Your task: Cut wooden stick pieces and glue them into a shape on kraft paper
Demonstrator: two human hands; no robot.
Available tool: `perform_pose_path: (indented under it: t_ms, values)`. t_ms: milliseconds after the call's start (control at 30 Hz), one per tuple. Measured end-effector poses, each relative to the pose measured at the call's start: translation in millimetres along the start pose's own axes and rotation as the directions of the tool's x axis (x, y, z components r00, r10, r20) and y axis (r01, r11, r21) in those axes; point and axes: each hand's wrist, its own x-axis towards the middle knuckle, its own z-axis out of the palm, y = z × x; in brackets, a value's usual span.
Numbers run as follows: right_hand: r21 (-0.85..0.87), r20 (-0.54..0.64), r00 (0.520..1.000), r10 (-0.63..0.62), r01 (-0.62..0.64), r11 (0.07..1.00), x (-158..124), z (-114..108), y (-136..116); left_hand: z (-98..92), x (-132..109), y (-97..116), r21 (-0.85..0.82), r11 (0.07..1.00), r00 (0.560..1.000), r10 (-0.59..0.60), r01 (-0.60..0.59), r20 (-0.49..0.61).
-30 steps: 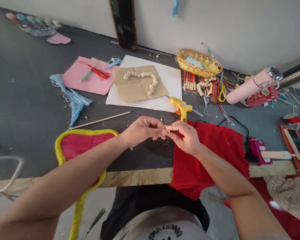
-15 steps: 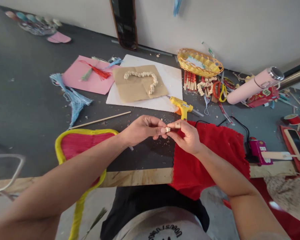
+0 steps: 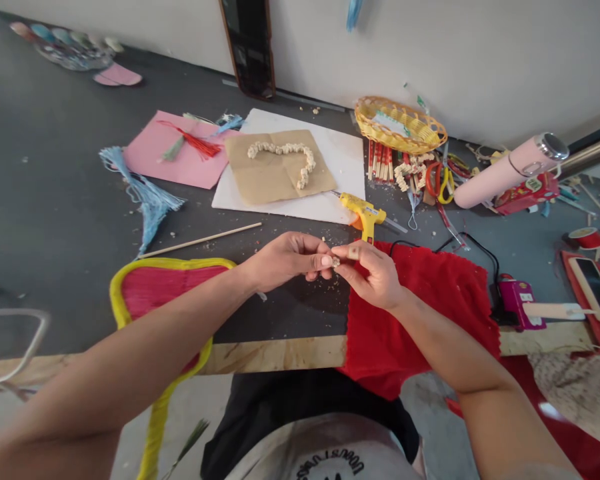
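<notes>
A small cream-coloured piece (image 3: 335, 262) is pinched between the fingertips of my left hand (image 3: 300, 259) and my right hand (image 3: 373, 272). Both hands hang over the front part of the grey table, with pale crumbs beneath them. Behind them, a curved row of similar cream pieces (image 3: 283, 149) lies on brown paper (image 3: 260, 180), which rests on a white sheet (image 3: 347, 157). A yellow glue gun (image 3: 363, 211) lies just behind my right hand. Red cloth (image 3: 430, 287) spreads under my right wrist and over the table's front edge.
A yellow-rimmed pink frame (image 3: 155, 288) lies under my left forearm, near a thin stick (image 3: 205, 240) and a blue tassel (image 3: 153, 200). At the right are a wicker basket (image 3: 405, 137), scissors (image 3: 446, 185), a pink flask (image 3: 510, 170) and a purple box (image 3: 517, 299) with a cable.
The small piece has turned slightly between my fingertips and sits a little lower. My right fingers have shifted slightly; the arms are nearly where they were.
</notes>
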Motion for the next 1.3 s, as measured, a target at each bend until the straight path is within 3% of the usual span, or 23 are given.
perform_pose_path:
  t_ms: [500, 1300]
  values:
    - [-0.001, 0.006, 1.000, 0.023, -0.023, 1.000, -0.2, 0.9, -0.9, 0.8, -1.4, -0.4, 0.047, 0.999, 1.000, 0.022, -0.022, 0.000]
    - [-0.002, -0.036, 0.999, 0.036, -0.036, 0.999, 0.7, 6.3, -5.6, 8.8, -1.8, -4.2, -0.034, 0.997, 0.996, 0.061, -0.063, -0.064]
